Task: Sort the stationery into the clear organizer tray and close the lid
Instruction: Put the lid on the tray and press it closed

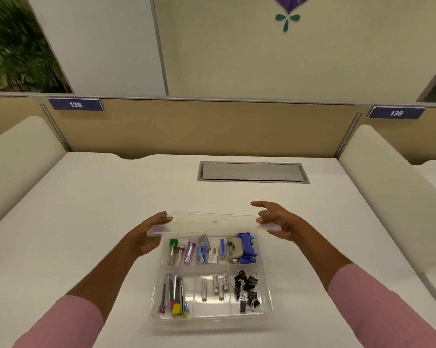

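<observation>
A clear organizer tray [268,311] lies on the white desk, its compartments filled with stationery: tubes, a blue hole punch [247,248], black binder clips [247,290], pens and small metal pieces. The clear lid [212,223] hangs tilted above the tray's far edge. My left hand [146,234] grips the lid's left end, thumb on top. At the lid's right end is my right hand [278,221], thumb and lower fingers pinching the corner while the index finger points out straight.
A grey cable hatch [252,172] is set into the desk beyond the tray. Cream side partitions flank the desk left and right, and a tan panel with number signs 138 and 139 closes the back.
</observation>
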A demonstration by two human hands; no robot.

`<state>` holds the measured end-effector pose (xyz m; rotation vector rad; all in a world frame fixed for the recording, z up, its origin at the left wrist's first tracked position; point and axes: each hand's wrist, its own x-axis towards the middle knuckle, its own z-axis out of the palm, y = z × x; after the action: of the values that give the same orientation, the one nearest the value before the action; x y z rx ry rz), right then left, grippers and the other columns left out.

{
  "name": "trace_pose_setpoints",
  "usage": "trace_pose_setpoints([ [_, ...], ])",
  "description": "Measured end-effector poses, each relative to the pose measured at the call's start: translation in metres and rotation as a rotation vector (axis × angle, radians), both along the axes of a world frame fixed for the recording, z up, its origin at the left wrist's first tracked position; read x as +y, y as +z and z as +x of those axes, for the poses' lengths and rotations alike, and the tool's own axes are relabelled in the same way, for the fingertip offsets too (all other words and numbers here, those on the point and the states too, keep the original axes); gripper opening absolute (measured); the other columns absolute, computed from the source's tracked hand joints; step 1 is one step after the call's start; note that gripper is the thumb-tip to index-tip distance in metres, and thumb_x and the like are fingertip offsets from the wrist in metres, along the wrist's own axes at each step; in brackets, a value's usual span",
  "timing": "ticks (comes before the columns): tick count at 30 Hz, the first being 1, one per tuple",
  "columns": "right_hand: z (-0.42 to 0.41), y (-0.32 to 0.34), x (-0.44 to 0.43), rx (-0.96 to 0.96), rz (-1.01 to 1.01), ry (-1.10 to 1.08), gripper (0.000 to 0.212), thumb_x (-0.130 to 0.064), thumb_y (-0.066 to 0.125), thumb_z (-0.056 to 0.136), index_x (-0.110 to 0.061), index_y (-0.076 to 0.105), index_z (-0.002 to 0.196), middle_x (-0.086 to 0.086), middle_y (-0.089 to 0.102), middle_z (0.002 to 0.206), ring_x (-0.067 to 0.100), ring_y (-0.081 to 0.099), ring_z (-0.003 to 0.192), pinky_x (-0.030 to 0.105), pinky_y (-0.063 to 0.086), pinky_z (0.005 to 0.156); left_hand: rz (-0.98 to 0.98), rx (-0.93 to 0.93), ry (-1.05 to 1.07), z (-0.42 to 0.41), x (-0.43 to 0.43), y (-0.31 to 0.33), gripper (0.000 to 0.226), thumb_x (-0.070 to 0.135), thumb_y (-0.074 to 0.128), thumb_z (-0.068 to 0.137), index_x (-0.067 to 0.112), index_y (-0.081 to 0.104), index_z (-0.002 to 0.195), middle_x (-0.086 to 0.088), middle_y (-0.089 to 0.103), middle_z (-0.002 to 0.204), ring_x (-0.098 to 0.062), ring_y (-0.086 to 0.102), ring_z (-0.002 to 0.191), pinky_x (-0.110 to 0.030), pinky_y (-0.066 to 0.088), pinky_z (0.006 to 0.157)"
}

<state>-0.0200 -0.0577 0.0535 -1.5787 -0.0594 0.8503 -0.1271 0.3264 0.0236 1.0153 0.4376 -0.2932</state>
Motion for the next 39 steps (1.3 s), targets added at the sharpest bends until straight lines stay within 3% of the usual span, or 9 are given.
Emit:
trace_pose_setpoints([
  [3,-0.017,0.004,0.000,-0.026,-0.112,-0.033,0.069,0.009,0.062,0.080,-0.016,0.040,0.141,0.012,0.051,0.111,0.027,0.049,0.111,0.039,0.043,0.096,0.109,-0.045,-0.180,-0.018,-0.014,0.014,0.052,0.014,0.088,0.054,0.020,0.056,0.095,0.002,0.062,0.100,-0.014,0.061,0.089,-0.026,0.048,0.078],
  [5,-0.034,0.003,0.004,-0.075,-0.208,-0.071,0.072,0.006,0.065,0.081,-0.015,0.035,0.143,0.020,0.038,0.140,0.039,0.032,0.135,0.045,0.028,0.112,0.225,-0.061,-0.187,-0.029,-0.023,0.018,0.072,0.011,0.075,0.073,0.025,0.041,0.135,0.013,0.047,0.129,-0.010,0.051,0.110,-0.028,0.041,0.091],
  [7,-0.053,0.003,0.013,-0.115,-0.260,-0.075,0.072,0.002,0.063,0.085,-0.011,0.027,0.145,0.013,0.036,0.141,0.029,0.038,0.125,0.036,0.032,0.104,0.278,-0.080,-0.233,-0.038,-0.022,0.013,0.093,0.020,0.075,0.073,0.031,0.019,0.146,0.021,0.036,0.137,-0.009,0.043,0.120,-0.028,0.035,0.101],
  [9,-0.068,-0.005,0.018,-0.185,-0.319,-0.107,0.070,-0.001,0.062,0.088,-0.007,0.022,0.146,0.010,0.039,0.137,0.022,0.042,0.114,0.032,0.038,0.094,0.336,-0.112,-0.293,-0.048,-0.019,0.007,0.094,0.043,0.085,0.059,0.037,0.030,0.136,0.019,0.042,0.138,-0.011,0.042,0.128,-0.036,0.032,0.110],
  [14,-0.094,-0.019,0.027,-0.292,-0.377,-0.145,0.061,-0.006,0.063,0.087,-0.007,0.029,0.138,0.012,0.047,0.134,0.023,0.050,0.111,0.036,0.047,0.090,0.588,-0.067,-0.274,-0.067,-0.023,-0.012,0.084,0.046,0.061,0.088,0.034,0.006,0.150,0.012,0.002,0.158,-0.018,-0.017,0.147,-0.056,-0.001,0.119],
  [19,-0.112,-0.036,0.029,-0.350,-0.370,-0.183,0.060,-0.012,0.069,0.085,-0.008,0.035,0.135,0.007,0.049,0.127,0.021,0.050,0.110,0.035,0.046,0.090,0.617,-0.120,-0.227,-0.083,-0.041,-0.003,0.071,0.047,0.064,0.083,0.030,0.026,0.140,-0.002,0.041,0.142,-0.025,0.041,0.130,-0.045,0.038,0.107],
  [24,-0.115,-0.044,0.028,-0.384,-0.386,-0.184,0.059,-0.016,0.070,0.084,-0.009,0.037,0.132,0.003,0.049,0.120,0.020,0.050,0.107,0.032,0.044,0.087,0.675,-0.122,-0.213,-0.097,-0.055,-0.012,0.051,0.021,0.046,0.099,0.025,0.018,0.142,0.009,0.036,0.133,-0.016,0.039,0.127,-0.029,0.034,0.099],
  [35,-0.121,-0.066,0.028,-0.469,-0.385,-0.236,0.053,-0.009,0.065,0.088,-0.007,0.038,0.135,-0.004,0.051,0.115,0.012,0.052,0.104,0.010,0.041,0.074,0.950,0.041,-0.057,-0.081,-0.048,-0.058,0.064,0.033,0.053,0.086,0.023,0.026,0.144,-0.013,0.047,0.127,-0.033,0.049,0.119,-0.052,0.046,0.100],
  [39,-0.116,-0.076,0.027,-0.427,-0.389,-0.262,0.061,-0.010,0.065,0.088,-0.008,0.033,0.140,0.004,0.055,0.125,0.019,0.054,0.111,0.027,0.046,0.090,1.091,0.055,-0.075,-0.078,-0.061,-0.049,0.055,0.021,0.049,0.094,0.014,0.025,0.143,-0.018,0.045,0.122,-0.035,0.047,0.115,-0.050,0.044,0.101],
])
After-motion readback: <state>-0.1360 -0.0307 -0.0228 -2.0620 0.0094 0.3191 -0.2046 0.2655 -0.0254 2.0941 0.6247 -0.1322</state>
